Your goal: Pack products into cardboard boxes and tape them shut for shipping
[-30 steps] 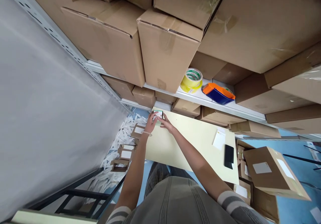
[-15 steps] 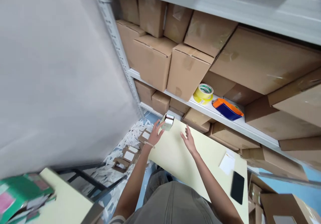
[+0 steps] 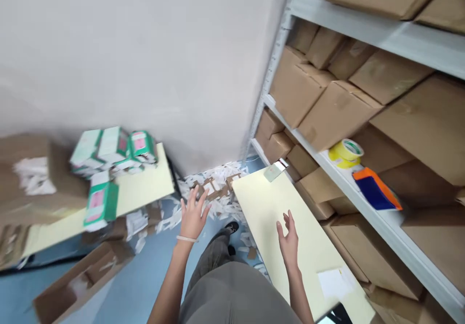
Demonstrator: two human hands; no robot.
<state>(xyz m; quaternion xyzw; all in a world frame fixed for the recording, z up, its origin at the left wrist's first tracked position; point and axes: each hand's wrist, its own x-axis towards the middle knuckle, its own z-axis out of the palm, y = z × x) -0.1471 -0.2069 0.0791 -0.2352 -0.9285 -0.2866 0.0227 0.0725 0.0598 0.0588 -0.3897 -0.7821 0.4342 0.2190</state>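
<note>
My left hand [image 3: 193, 213] hangs in the air over the floor between two tables, fingers spread, with nothing in it. Above the pale yellow table [image 3: 259, 200] is my right hand [image 3: 288, 239], also bare, its fingers apart and slightly curled. A small pale box [image 3: 275, 170] with an open-looking top stands at that table's far corner, beyond both hands and touched by neither. White paper [image 3: 332, 284] lies on the table to the right of my right hand, and a dark phone [image 3: 336, 315] is close to the bottom edge.
Shelving [image 3: 385, 237] full of cardboard boxes runs along the right, holding yellow tape rolls [image 3: 345, 153] and a blue-orange object [image 3: 377, 189]. On the left table [image 3: 145, 184] are several green-and-white boxes [image 3: 114, 145]. Paper scraps [image 3: 221, 208] litter the floor; an open carton [image 3: 83, 285] sits lower left.
My view has swung left, bringing the left table into sight. My left hand has moved away from the small box, which stays at the table's corner. My right hand remains over the table.
</note>
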